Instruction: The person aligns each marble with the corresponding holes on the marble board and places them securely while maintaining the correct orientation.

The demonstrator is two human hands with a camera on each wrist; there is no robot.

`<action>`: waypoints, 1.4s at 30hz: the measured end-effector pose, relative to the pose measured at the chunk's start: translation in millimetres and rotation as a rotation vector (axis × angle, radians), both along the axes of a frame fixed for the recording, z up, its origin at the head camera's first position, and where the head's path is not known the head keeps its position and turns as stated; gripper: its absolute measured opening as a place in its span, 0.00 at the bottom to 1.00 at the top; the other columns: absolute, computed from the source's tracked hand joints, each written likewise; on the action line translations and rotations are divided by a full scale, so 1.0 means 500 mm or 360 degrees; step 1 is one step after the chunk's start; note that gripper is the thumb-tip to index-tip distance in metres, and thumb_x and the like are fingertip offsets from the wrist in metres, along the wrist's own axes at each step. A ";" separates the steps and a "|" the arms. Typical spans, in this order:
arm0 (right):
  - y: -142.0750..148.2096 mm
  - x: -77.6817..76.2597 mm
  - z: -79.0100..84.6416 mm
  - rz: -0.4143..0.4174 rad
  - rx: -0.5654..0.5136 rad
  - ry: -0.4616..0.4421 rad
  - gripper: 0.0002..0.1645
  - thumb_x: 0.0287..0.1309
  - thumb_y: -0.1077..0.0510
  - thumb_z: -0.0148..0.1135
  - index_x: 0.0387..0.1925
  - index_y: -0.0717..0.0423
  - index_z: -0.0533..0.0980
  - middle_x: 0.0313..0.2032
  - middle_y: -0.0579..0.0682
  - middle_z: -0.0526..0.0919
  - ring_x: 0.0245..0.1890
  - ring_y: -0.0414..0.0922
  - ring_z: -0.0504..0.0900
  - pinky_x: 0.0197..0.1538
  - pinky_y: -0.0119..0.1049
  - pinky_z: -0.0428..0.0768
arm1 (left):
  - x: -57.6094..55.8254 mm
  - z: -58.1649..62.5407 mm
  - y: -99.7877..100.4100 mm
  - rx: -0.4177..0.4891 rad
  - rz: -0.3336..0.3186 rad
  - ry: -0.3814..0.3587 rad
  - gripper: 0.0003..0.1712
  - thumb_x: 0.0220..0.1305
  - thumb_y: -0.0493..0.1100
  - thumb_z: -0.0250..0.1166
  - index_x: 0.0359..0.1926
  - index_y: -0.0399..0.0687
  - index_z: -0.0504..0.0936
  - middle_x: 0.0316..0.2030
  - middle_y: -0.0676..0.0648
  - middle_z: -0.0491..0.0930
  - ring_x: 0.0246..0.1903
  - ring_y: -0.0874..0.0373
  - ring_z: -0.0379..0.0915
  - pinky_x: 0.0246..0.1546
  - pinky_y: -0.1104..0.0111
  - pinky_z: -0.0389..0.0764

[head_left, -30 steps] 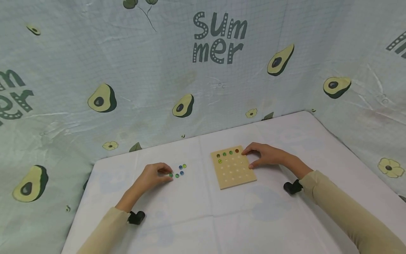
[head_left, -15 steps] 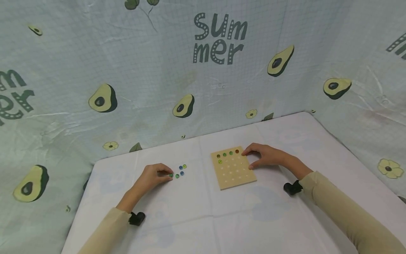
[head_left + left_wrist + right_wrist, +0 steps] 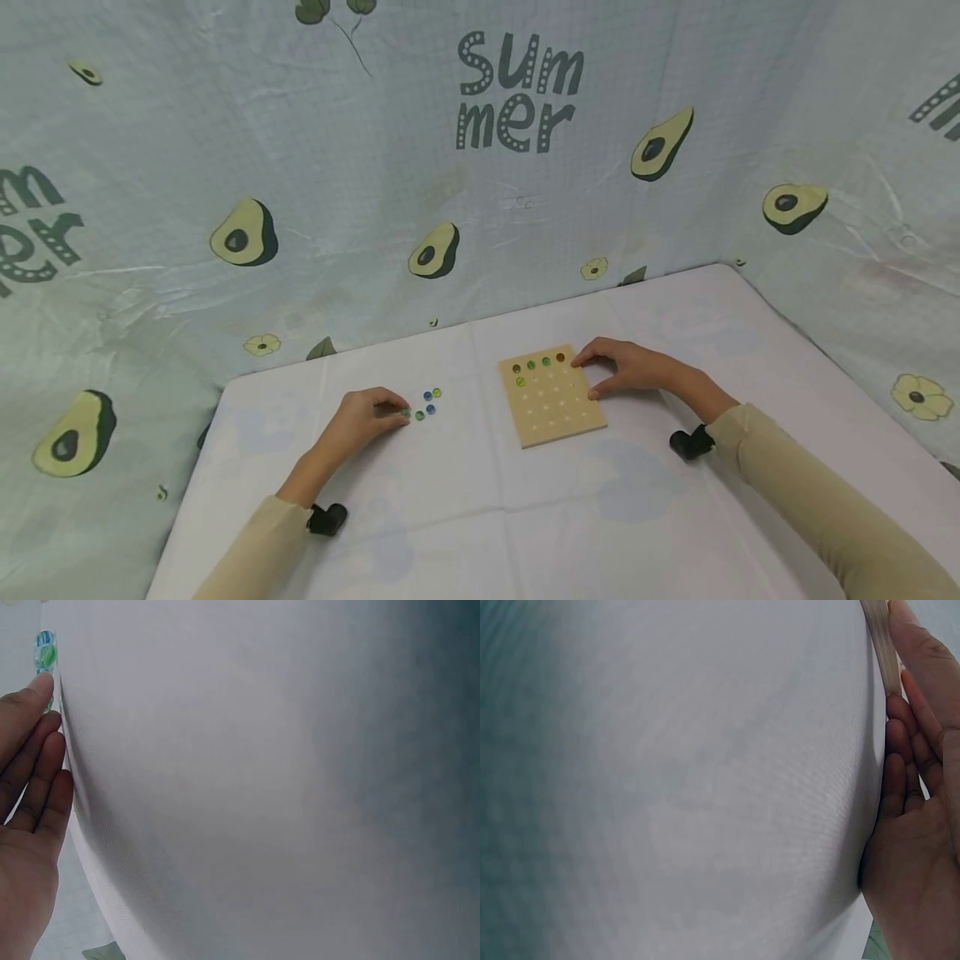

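Observation:
In the head view my left hand (image 3: pixel 367 414) pinches a green glass marble (image 3: pixel 406 413) between thumb and fingertips, low over the white cloth. The left wrist view shows this hand (image 3: pixel 34 772) with the marble mostly hidden by its fingertips. Just to its right lie a green marble (image 3: pixel 419 415), two blue marbles (image 3: pixel 430 409) and a yellow-green marble (image 3: pixel 437 392). My right hand (image 3: pixel 628 365) touches the right edge of a square wooden board (image 3: pixel 536 429) with thumb and forefinger. Several marbles, green, yellow-green and reddish-brown, sit in the board's far row, with a yellow-green marble (image 3: pixel 521 382) below.
Several pale hollows mark the rest of the board. White cloth covers the table (image 3: pixel 450 533). A curtain (image 3: pixel 337 167) printed with avocados hangs along the far side and both flanks. Each wrist carries a small black camera (image 3: pixel 327 519).
My left hand stays at the same green marble, with only a very slight shift of the wrist. The right hand and the board have not visibly moved.

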State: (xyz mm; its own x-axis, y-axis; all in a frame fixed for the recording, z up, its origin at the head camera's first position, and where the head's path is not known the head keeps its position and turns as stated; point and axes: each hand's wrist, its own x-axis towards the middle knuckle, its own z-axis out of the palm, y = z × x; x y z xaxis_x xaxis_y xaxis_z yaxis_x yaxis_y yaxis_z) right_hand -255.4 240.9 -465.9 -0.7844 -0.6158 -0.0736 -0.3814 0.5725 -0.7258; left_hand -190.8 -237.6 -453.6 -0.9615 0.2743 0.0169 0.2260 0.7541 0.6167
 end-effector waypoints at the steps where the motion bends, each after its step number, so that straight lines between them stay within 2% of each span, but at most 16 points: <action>1: 0.000 0.000 -0.001 0.0000 0.0007 0.0002 0.36 0.51 0.47 0.80 0.61 0.49 0.78 0.60 0.50 0.77 0.67 0.54 0.70 0.71 0.54 0.66 | 0.001 0.000 0.000 -0.0005 0.0001 -0.0003 0.09 0.60 0.41 0.75 0.42 0.48 0.89 0.39 0.53 0.88 0.45 0.54 0.83 0.51 0.55 0.82; 5: -0.001 -0.001 -0.004 -0.0001 0.0023 0.0003 0.36 0.51 0.46 0.80 0.61 0.49 0.78 0.60 0.49 0.77 0.67 0.54 0.70 0.71 0.53 0.66 | 0.002 0.002 0.000 -0.0023 0.0016 -0.0016 0.09 0.61 0.42 0.75 0.43 0.49 0.89 0.39 0.53 0.88 0.45 0.54 0.83 0.50 0.57 0.83; 10: -0.003 0.000 -0.002 0.0001 0.0010 -0.0008 0.36 0.51 0.47 0.80 0.61 0.49 0.78 0.60 0.49 0.77 0.67 0.53 0.70 0.71 0.53 0.66 | 0.002 0.017 0.006 -0.0038 0.0026 0.0021 0.09 0.62 0.42 0.74 0.44 0.48 0.89 0.40 0.51 0.88 0.47 0.51 0.83 0.47 0.56 0.83; 20: -0.003 -0.002 -0.003 -0.0006 0.0035 -0.0001 0.36 0.51 0.47 0.80 0.61 0.48 0.78 0.60 0.49 0.77 0.68 0.53 0.70 0.71 0.53 0.66 | -0.001 0.045 0.035 -0.0072 -0.0037 0.0120 0.10 0.63 0.46 0.74 0.44 0.49 0.90 0.40 0.50 0.89 0.46 0.49 0.84 0.46 0.54 0.84; 38: -0.002 -0.003 -0.003 -0.0004 0.0024 -0.0004 0.36 0.51 0.48 0.80 0.61 0.49 0.77 0.60 0.49 0.77 0.68 0.54 0.70 0.72 0.54 0.66 | -0.019 0.052 0.085 0.0010 -0.0064 0.0130 0.11 0.62 0.45 0.74 0.44 0.49 0.90 0.39 0.51 0.89 0.46 0.50 0.84 0.49 0.53 0.83; 42: -0.001 -0.003 0.001 -0.0003 0.0020 -0.0009 0.36 0.51 0.48 0.80 0.61 0.49 0.77 0.60 0.50 0.77 0.68 0.54 0.70 0.72 0.54 0.65 | -0.020 0.051 0.097 0.0026 -0.0084 0.0123 0.11 0.62 0.46 0.74 0.45 0.49 0.90 0.39 0.53 0.89 0.46 0.52 0.84 0.47 0.56 0.84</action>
